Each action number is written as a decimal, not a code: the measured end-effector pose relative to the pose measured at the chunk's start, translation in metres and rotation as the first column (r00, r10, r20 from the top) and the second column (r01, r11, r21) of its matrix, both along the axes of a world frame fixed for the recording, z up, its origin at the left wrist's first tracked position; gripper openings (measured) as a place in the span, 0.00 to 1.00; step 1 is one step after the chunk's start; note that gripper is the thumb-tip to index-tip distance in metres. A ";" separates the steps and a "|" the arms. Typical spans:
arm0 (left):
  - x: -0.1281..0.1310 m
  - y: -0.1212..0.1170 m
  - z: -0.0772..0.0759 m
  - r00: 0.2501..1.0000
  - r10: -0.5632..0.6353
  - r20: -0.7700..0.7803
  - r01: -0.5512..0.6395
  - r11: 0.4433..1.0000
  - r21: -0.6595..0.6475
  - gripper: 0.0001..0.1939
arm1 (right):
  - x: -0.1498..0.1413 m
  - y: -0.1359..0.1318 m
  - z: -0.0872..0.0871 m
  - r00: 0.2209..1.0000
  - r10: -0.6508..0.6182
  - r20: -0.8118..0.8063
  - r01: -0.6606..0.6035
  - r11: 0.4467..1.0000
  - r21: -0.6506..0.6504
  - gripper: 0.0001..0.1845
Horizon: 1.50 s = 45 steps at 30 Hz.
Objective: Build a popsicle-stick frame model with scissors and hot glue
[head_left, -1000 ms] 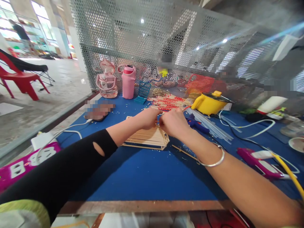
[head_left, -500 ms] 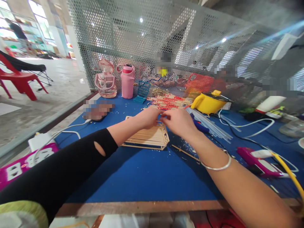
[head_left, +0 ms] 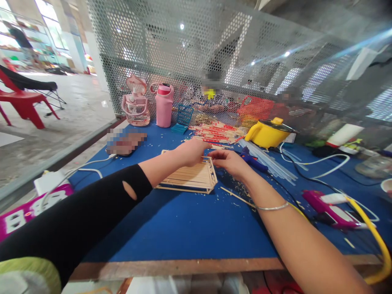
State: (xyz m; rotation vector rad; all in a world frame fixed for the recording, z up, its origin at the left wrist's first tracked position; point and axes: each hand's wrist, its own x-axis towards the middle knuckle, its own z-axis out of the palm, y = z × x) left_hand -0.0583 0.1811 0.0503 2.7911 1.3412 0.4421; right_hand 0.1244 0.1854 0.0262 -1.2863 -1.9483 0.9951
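A flat frame of thin wooden sticks (head_left: 183,176), with a raised rim, lies on the blue tabletop. My left hand (head_left: 193,152) rests over its far right part, fingers bent down and largely hidden behind the hand. Close by, at the frame's far right corner, my right hand (head_left: 229,161) has thumb and forefinger pinched at the end of a thin wooden stick (head_left: 207,157). A loose wooden stick (head_left: 238,197) lies right of the frame. Beyond my right hand is a blue glue gun (head_left: 255,161).
Red-tipped sticks (head_left: 214,132) are piled behind the frame, beside clear glue sticks (head_left: 272,161) and a yellow pot (head_left: 269,134). Two pink bottles (head_left: 164,107) stand by the perforated screen (head_left: 171,49). A phone (head_left: 127,143) charges at left. Cables and a power strip (head_left: 332,210) lie right.
My right hand has lowered and turned, coming down to the frame's far right corner and uncovering more of the glue gun. My left hand has hardly moved.
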 end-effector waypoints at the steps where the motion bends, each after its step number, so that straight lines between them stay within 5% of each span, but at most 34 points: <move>1: 0.000 0.000 0.000 1.000 0.003 -0.003 -0.003 1.000 0.000 0.25 | 0.000 0.000 -0.001 1.000 0.011 -0.020 -0.012 1.000 -0.022 0.18; 11: 0.001 -0.005 0.002 1.000 -0.029 0.003 0.029 1.000 0.012 0.19 | 0.000 -0.002 0.000 0.996 -0.031 -0.085 0.028 0.999 -0.035 0.18; 26: 0.002 -0.005 0.002 1.000 -0.021 0.019 0.022 1.000 -0.017 0.16 | -0.018 0.002 0.002 0.959 -0.142 0.246 0.098 0.978 0.182 0.07; 38: -0.002 -0.006 0.002 0.997 -0.073 0.032 0.074 0.997 -0.037 0.21 | -0.023 -0.001 0.010 0.924 -0.162 0.347 0.084 0.970 0.230 0.06; 45: -0.006 -0.006 0.009 0.999 -0.030 -0.037 0.025 0.992 -0.123 0.34 | -0.002 -0.008 0.028 0.927 -0.251 0.280 0.154 0.933 0.327 0.09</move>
